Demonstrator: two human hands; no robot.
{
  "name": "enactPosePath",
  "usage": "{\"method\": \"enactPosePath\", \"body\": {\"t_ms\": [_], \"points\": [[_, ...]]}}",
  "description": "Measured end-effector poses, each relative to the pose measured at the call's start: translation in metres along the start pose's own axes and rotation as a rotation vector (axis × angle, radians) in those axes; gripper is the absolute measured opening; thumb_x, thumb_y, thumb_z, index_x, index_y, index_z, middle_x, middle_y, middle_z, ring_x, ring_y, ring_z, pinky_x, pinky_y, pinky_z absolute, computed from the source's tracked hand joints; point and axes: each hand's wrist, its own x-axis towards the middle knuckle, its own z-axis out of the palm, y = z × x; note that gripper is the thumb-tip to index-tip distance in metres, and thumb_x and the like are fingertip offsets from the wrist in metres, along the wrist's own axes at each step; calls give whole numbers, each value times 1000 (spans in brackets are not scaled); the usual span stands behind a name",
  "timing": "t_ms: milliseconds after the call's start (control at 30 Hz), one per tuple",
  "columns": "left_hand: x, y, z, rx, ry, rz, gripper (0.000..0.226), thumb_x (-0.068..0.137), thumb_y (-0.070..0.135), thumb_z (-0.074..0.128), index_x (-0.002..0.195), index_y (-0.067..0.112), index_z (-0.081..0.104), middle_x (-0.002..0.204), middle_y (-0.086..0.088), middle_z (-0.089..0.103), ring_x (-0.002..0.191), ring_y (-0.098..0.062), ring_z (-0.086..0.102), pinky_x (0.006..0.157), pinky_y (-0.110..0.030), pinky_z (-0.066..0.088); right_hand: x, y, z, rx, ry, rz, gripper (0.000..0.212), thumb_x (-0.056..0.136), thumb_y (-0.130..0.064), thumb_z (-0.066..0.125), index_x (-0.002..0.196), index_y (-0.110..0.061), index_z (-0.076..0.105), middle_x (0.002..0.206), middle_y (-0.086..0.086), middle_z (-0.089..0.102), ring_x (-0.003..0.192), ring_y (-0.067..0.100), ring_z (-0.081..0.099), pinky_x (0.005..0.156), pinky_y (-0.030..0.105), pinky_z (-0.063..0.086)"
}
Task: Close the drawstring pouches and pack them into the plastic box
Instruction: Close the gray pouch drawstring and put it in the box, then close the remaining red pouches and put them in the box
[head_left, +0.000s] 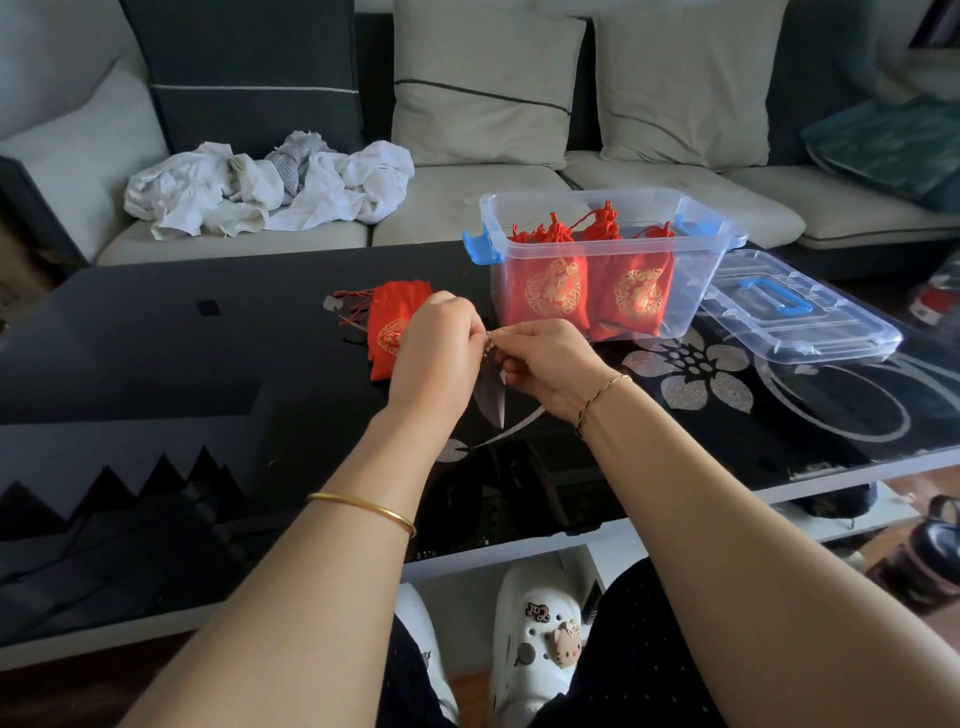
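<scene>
A small stack of flat red pouches (397, 317) lies on the counter (208, 374) just left of the hands. Its long axis runs from far to near, with the open mouths and loose red cords (353, 306) at the far-left end and the bottoms toward the person. To the right, near the counter's far edge, stands the clear plastic box (691, 270) with blue clips. Inside it several closed pouches (558, 286) stand upright against the near wall, gathered tops and cord ends pointing up and gold emblems facing the camera. The box's lid (831, 332), clear with a blue handle, lies flat on the counter just right of the box. The left hand (436, 343) and right hand (550, 358) meet over the counter in front of the box, knuckles up. Both have their fingers curled in, fingertips pinching a small silvery thing (490, 340) between them. It is too small and hidden to identify, though it may be a cord or clasp. The left hand covers the near-right part of the pouch stack. The counter is glossy black glass with silver flower and leaf patterns. Behind it is a pale sofa (467, 202) with grey cushions (483, 88) and a crumpled white cloth (270, 187) on its seat. White clogs (535, 639) with charms show below the counter.
</scene>
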Motion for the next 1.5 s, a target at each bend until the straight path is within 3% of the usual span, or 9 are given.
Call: {"method": "enactPosePath", "body": {"t_ms": [167, 300, 600, 800, 1000, 1167, 1300, 1400, 1500], "points": [[-1, -1, 4, 51, 14, -33, 13, 92, 6, 48, 81, 5, 55, 97, -9, 51, 82, -17, 49, 67, -23, 35, -2, -2, 0, -152, 36, -111, 9, 88, 1, 58, 94, 1, 64, 68, 6, 55, 59, 10, 49, 60, 23, 49], [-1, -5, 5, 69, 6, -106, 14, 94, 4, 44, 99, 0, 57, 111, -12, 51, 93, -22, 53, 73, -23, 37, 0, -5, -5, -213, 134, -148, 25, 82, 8, 58, 104, -3, 59, 81, 9, 61, 65, 14, 57, 67, 29, 56], [1, 3, 13, 30, -29, -171, 16, 94, 0, 43, 108, -1, 50, 116, -16, 47, 87, -22, 51, 69, -24, 38, 3, -1, -10, -260, 223, -186, 19, 82, 4, 60, 97, -8, 59, 87, 7, 64, 74, 16, 62, 66, 27, 57], [18, -8, 18, -38, 16, -208, 22, 95, 8, 42, 75, 5, 50, 82, -12, 54, 60, -10, 45, 50, -18, 33, -6, -2, -19, -576, 126, -333, 20, 83, -31, 67, 93, -14, 67, 90, -1, 67, 82, 11, 61, 72, 24, 51], [20, 20, 4, -215, 27, -128, 26, 93, 4, 47, 76, -8, 63, 80, -21, 67, 74, -27, 67, 71, -31, 56, -7, -9, -29, -891, 234, -496, 10, 88, -17, 62, 90, -10, 69, 91, 2, 65, 80, 13, 55, 66, 21, 42], [33, 21, -1, -436, 79, -220, 9, 94, 5, 49, 92, 10, 56, 87, -4, 63, 76, -16, 65, 64, -18, 50, 6, -46, -38, -816, 398, -560, 15, 90, -14, 57, 86, -4, 68, 82, 2, 63, 70, 11, 54, 60, 19, 44], [46, -7, 13, -240, 27, -310, 15, 91, 3, 49, 95, -1, 64, 104, -17, 64, 89, -26, 64, 76, -32, 53, 41, -90, -36, -810, 507, -508, 34, 89, -14, 51, 55, -11, 50, 53, -1, 44, 50, 15, 40, 46, 26, 33], [40, -25, 25, 18, -125, -419, 23, 91, 13, 57, 111, 2, 60, 121, -20, 52, 107, -32, 55, 86, -36, 48, 69, -99, -34, -906, 512, -399, 40, 92, -23, 49, 54, -13, 39, 56, 4, 37, 58, 24, 39, 55, 27, 33], [24, -38, 34, 179, -226, -453, 44, 87, 24, 65, 127, 14, 52, 135, -17, 40, 126, -35, 38, 99, -41, 39, 80, -91, -37, -981, 501, -318, 35, 87, -3, 47, 55, -11, 36, 61, 9, 35, 67, 26, 38, 59, 27, 32]]}}
